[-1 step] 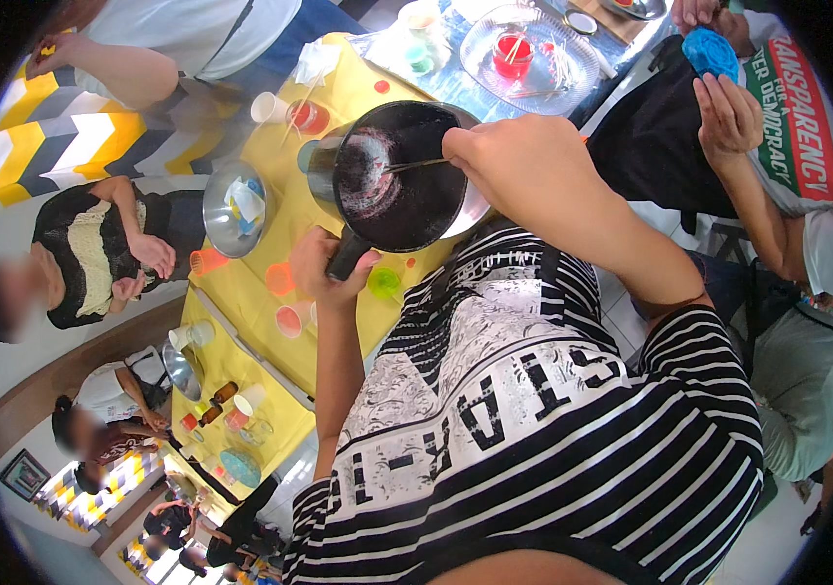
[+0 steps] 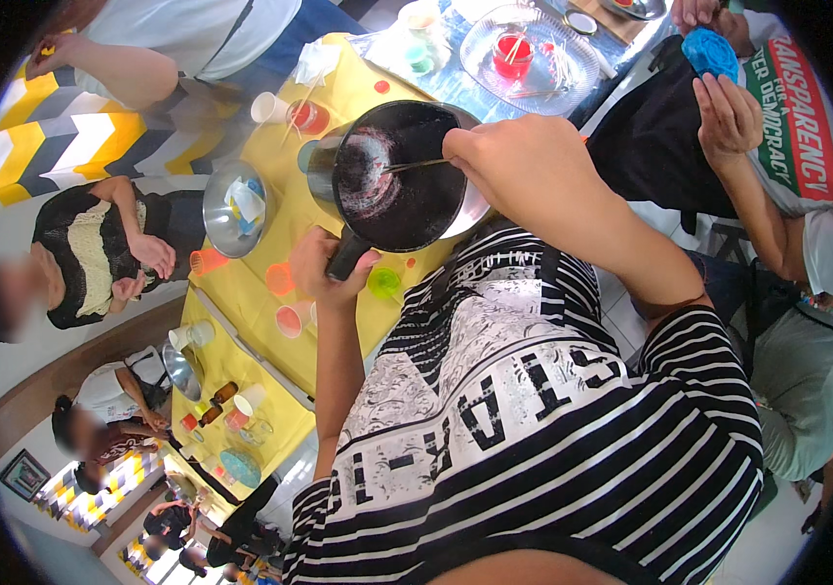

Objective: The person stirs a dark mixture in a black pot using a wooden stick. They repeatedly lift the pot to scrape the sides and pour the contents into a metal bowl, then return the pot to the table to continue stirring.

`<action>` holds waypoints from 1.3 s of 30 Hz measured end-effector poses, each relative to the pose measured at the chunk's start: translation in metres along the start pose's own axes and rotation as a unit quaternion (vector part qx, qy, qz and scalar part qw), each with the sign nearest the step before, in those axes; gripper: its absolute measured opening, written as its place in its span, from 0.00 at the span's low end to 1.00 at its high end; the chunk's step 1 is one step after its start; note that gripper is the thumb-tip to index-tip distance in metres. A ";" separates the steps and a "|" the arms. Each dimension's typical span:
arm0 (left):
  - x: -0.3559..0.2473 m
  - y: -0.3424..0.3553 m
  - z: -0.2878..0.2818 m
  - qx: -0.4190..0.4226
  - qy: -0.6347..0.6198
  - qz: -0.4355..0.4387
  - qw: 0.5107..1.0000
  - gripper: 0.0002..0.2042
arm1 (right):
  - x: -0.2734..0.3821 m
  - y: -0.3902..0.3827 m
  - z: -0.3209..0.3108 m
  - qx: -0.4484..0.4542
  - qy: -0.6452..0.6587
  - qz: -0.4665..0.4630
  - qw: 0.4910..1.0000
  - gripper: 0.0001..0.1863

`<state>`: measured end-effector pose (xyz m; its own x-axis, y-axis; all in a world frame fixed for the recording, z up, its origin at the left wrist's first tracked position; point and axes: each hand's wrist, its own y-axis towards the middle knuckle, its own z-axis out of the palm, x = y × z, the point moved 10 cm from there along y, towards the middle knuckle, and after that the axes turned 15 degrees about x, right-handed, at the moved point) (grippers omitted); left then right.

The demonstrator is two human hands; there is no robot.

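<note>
A dark-lined pot (image 2: pixel 412 214) is tilted so that its inside faces me, above the yellow-covered table. My left hand (image 2: pixel 315 263) is closed round its black handle (image 2: pixel 346 255). Over the pot's right rim, my right hand (image 2: pixel 483 151) pinches a thin stick (image 2: pixel 416 165), whose far end reaches a whitish-pink residue (image 2: pixel 370 168) on the inner wall. Shiny metal (image 2: pixel 321 183) shows beside the pot; I cannot tell whether it is the pot's outside. A bright green cup (image 2: pixel 384 284) and an orange cup (image 2: pixel 280 279) stand close to my left hand.
Left of the pot is a metal bowl (image 2: pixel 231 232) with crumpled material inside. Behind it stand a white cup (image 2: pixel 266 107) and a red-filled cup (image 2: pixel 309 118). A clear tray (image 2: pixel 573 83) holds a red jar (image 2: pixel 513 57). At right, another person's hands hold a blue bundle (image 2: pixel 710 54).
</note>
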<state>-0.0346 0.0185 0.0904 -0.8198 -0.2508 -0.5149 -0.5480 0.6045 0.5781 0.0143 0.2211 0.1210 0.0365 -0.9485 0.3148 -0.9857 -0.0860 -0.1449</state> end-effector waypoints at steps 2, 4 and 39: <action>-0.003 0.000 -0.001 -0.003 0.005 0.015 1.000 0.26 | 0.001 -0.001 0.001 0.001 0.003 -0.002 1.000 0.07; -0.003 -0.001 0.001 0.023 0.047 -0.008 0.999 0.25 | 0.004 -0.002 0.002 -0.001 0.003 -0.005 1.000 0.06; -0.019 0.005 0.001 0.020 0.065 -0.005 0.998 0.29 | 0.031 -0.014 0.012 0.155 -0.063 -0.116 0.979 0.09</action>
<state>-0.0212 0.0276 0.1025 -0.8305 -0.3513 -0.4323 -0.5513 0.6301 0.5469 0.0314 0.1897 0.1218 0.2918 -0.9210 0.2579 -0.8524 -0.3728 -0.3666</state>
